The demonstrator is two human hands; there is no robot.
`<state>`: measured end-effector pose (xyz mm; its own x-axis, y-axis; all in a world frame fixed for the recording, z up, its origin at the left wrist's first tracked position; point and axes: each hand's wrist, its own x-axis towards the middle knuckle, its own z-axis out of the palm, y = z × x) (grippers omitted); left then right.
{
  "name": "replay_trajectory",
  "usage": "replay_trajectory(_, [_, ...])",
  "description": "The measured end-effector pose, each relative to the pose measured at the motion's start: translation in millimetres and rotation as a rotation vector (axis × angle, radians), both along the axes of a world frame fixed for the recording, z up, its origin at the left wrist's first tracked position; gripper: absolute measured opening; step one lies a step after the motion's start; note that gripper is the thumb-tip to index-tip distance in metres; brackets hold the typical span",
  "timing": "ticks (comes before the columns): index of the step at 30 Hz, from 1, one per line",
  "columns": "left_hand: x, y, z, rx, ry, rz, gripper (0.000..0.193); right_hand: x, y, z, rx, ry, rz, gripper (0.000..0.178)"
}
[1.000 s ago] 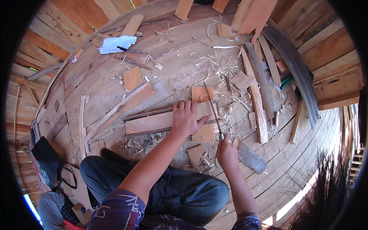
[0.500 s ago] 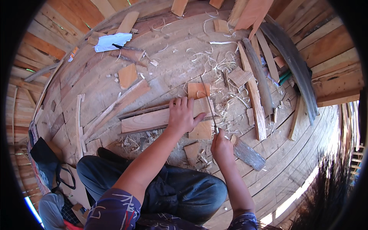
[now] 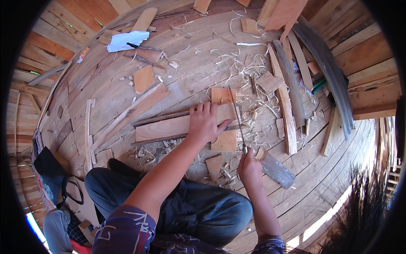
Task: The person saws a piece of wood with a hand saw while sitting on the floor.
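Note:
My left hand [image 3: 204, 122] presses on a pale wooden board [image 3: 163, 129], its fingers curled over the far side and its thumb stretched toward the right end. That end shows a row of fine comb-like marks. Underneath it, crosswise, lies a flat reddish wood piece [image 3: 225, 141]. My right hand [image 3: 250, 166] is closed round the handle of a narrow saw [image 3: 240, 122]; its long thin blade crosses the board's right end and points away from me. The blade's teeth are too small to make out. Dark bark-edged strips run along both long sides of the board.
Curled shavings [image 3: 241, 70] litter the plank floor. A short log [image 3: 278, 170] lies right of my right hand. Long boards [image 3: 282, 106] lie farther right, and a slanted plank [image 3: 131, 111] is to the left. A white-blue sheet [image 3: 127, 41] lies at the far left. My folded legs are near.
The view has shifted slightly, so the floor things appear a little to the right. My right hand and the saw have drawn back slightly toward me. My left hand stays on the board.

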<state>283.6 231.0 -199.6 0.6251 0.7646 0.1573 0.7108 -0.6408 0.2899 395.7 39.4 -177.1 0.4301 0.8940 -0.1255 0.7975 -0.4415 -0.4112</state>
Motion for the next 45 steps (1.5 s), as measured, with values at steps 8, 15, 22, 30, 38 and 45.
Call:
replay_trajectory(8, [0.2,2.9,-0.8,0.013,-0.024,-0.006,0.065,5.4,44.4,-2.1,0.023,-0.021,0.041,0.018])
replay_trajectory(15, [1.6,6.4,-5.4,-0.023,-0.015,0.061,0.063,2.9,21.3,2.6,-0.024,-0.013,0.031,0.023])
replay_trajectory(22, [1.0,4.4,-3.9,0.004,-0.042,0.011,0.063,1.1,22.8,4.6,0.008,0.044,-0.006,0.025])
replay_trajectory(30, [-2.1,4.8,-8.4,0.035,-0.066,0.015,0.062,6.0,32.9,7.2,-0.033,-0.004,0.015,0.023])
replay_trajectory(38, [-1.3,2.6,-6.9,0.02,-0.023,0.004,0.063,6.5,-12.7,22.4,-0.12,0.044,-0.025,0.026])
replay_trajectory(45, [2.2,3.1,-6.4,-0.034,-0.002,0.016,0.065,10.7,46.7,0.0,0.036,0.087,-0.023,0.022])
